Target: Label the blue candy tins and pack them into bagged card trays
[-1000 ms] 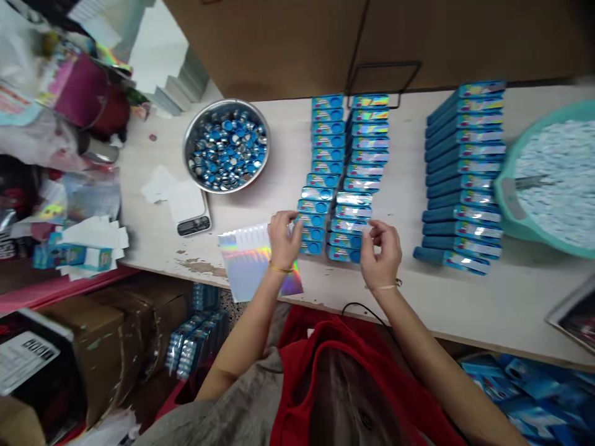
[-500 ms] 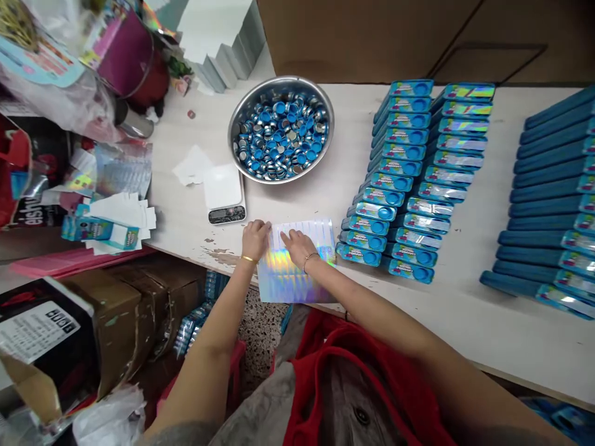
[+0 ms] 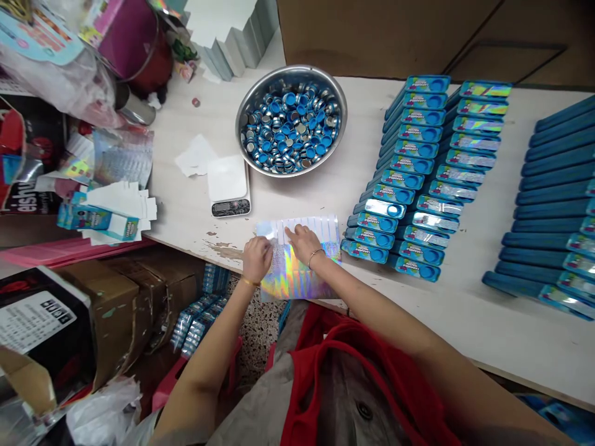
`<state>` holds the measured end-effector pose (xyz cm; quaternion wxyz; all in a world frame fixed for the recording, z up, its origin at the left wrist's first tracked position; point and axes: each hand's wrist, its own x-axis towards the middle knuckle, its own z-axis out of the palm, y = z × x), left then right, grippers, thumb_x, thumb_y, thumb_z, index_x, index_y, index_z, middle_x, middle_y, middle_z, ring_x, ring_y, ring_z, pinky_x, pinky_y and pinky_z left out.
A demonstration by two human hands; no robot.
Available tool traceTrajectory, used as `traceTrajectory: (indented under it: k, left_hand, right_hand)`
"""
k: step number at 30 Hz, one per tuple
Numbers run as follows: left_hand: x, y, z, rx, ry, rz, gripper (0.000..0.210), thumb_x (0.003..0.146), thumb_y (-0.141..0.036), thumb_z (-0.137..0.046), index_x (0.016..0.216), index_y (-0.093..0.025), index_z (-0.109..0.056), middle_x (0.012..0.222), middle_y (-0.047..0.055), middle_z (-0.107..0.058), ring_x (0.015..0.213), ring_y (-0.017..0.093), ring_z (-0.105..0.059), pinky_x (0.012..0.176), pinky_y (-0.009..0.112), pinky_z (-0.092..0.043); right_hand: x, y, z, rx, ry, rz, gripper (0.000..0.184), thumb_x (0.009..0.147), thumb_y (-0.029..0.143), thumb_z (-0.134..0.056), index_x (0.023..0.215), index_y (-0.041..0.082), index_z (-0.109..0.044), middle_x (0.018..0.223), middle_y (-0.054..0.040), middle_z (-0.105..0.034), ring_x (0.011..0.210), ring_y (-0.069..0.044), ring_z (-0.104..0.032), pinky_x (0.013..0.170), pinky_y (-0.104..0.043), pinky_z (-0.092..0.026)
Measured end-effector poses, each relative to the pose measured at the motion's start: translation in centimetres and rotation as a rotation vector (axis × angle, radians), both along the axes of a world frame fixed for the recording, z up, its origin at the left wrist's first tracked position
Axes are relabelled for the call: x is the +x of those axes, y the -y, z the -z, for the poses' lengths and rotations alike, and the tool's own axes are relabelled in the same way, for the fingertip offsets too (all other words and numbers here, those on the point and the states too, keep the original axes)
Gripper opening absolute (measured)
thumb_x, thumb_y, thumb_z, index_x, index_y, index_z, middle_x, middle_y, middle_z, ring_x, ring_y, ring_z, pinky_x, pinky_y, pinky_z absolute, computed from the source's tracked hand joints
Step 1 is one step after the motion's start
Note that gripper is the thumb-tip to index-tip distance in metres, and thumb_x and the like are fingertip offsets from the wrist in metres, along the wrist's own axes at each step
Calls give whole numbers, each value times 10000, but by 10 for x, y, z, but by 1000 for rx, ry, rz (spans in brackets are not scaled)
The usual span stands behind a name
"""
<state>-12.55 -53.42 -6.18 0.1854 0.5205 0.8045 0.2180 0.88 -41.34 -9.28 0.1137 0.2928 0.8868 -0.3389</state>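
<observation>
- At the left of the frame, an unfolded blue-and-white carton (image 3: 121, 222) lies near pink plastic.
- Left of centre, a small scale (image 3: 231, 207) sits flat on the white table (image 3: 460, 303), beside torn paper (image 3: 195, 156).
- Just below the middle, the left hand (image 3: 257, 259) is at the left edge of the shiny sticker sheet; its fingers are curled in close to the thumb, and whether they pinch anything cannot be told.
- The sticker sheet (image 3: 297, 275) lies at the table's near edge, in the lower middle.
- Above it, a metal bowl (image 3: 279, 80) holds blue-and-silver caps (image 3: 292, 133).
- The right hand (image 3: 307, 244) rests on the sheet's upper part, fingers loosely extended and gripping nothing visible.
- Right of centre, blue cases (image 3: 411, 164) stand in two rows; more fill the right edge.
</observation>
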Motion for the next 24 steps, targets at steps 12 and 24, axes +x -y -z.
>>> traceTrajectory:
  k: [12,24]
  left_hand:
    - [101,-35,-78,343,949,-709,257,663,-315,-755,713,-190,-536,665,-41,-553,618,89,-529,641,230,-441]
    - [110,-52,-50,218,913,-590,229,644,-305,-747,707,-187,-561,647,-32,-570,612,99,-533,626,232,-424]
  right_hand:
    - [92,23,-55,-872,-725,842,633,867,691,-336,1044,158,-628,869,-66,-647,745,-153,-592,624,-272,-461]
    - [114,20,-71,-686,-701,953,348,821,506,-525,638,211,-506,598,34,-480,593,-124,-455,596,-250,-387]
